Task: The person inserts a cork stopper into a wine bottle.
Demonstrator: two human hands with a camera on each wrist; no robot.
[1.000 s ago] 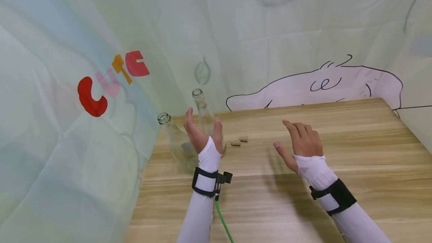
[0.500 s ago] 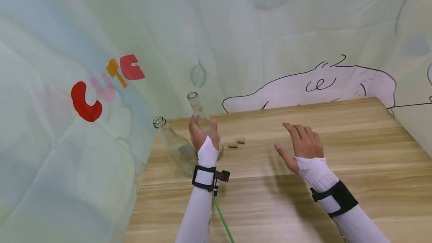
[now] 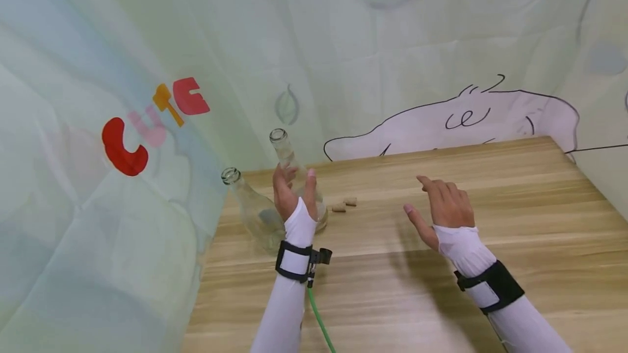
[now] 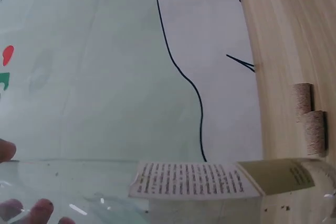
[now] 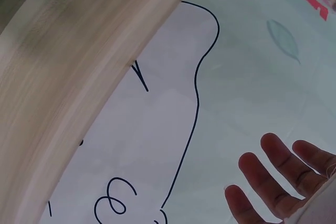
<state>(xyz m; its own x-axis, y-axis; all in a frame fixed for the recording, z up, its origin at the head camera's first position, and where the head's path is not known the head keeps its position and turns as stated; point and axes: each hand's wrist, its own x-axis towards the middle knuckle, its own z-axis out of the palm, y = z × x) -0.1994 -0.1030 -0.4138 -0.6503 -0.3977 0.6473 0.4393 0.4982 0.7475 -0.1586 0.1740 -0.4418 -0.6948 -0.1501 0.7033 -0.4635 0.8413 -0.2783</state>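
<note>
My left hand (image 3: 289, 198) is wrapped round the body of a clear glass bottle (image 3: 284, 148) with an uncorked mouth, thumb on its right side and fingers on the left. In the left wrist view the bottle's printed paper label (image 4: 189, 179) crosses the bottom, and fingertips show through the glass. A second clear glass bottle (image 3: 251, 200) stands just left, partly behind the hand and wrist. Two corks, a nearer cork (image 3: 339, 208) and a farther cork (image 3: 350, 201), lie right of the held bottle. My right hand (image 3: 447, 206) hovers over the table, fingers loosely extended, holding nothing.
A wood-grain table (image 3: 520, 222) carries the bottles and corks. A printed curtain (image 3: 382, 70) hangs along its back and left edges, close behind the bottles. A green cable (image 3: 318, 312) trails from the left wrist strap.
My left hand has moved onto the farther bottle, and its fingers have come round the glass. My right hand stays nearly where it was. The corks lie unmoved.
</note>
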